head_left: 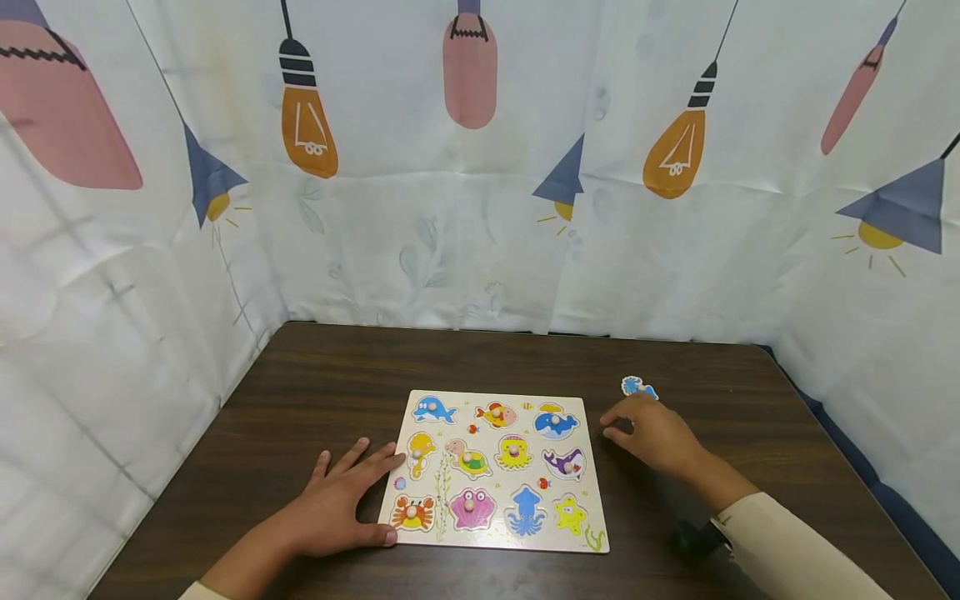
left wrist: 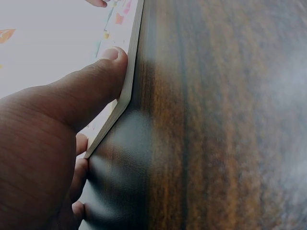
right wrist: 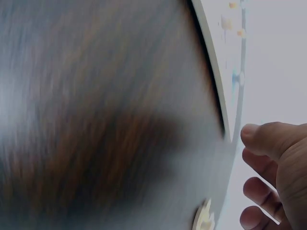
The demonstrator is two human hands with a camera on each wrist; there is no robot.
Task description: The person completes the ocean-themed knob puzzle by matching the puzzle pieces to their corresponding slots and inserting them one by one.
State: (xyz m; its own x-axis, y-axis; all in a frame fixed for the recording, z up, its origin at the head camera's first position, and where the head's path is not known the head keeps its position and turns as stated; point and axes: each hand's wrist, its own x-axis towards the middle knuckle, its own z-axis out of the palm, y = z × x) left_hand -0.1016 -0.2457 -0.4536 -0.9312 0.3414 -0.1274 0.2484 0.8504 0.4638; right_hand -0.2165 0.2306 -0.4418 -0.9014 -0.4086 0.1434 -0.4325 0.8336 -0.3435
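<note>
A wooden sea-animal puzzle board [head_left: 498, 539] lies flat on the table. My left hand [head_left: 335, 502] rests at its left edge, fingers spread, with the thumb [left wrist: 103, 81] on the near left corner. Knobs show on several pieces, among them the crab [head_left: 412, 513] and the pink clam-like animal [head_left: 472, 508]. Beyond the board's right edge, my right hand [head_left: 656, 435] hovers with loosely bent fingers [right wrist: 261, 136] and nothing between thumb and forefinger. Just past its knuckles lies a loose blue animal piece [head_left: 633, 384] with a white rim, partly hidden by the hand.
The dark wood-grain table [head_left: 360, 358] reaches back to a white curtain [head_left: 465, 250] printed with lamps and bulbs. Curtain also hangs along the left and right sides. A dark strap [head_left: 720, 532] sits at my right wrist.
</note>
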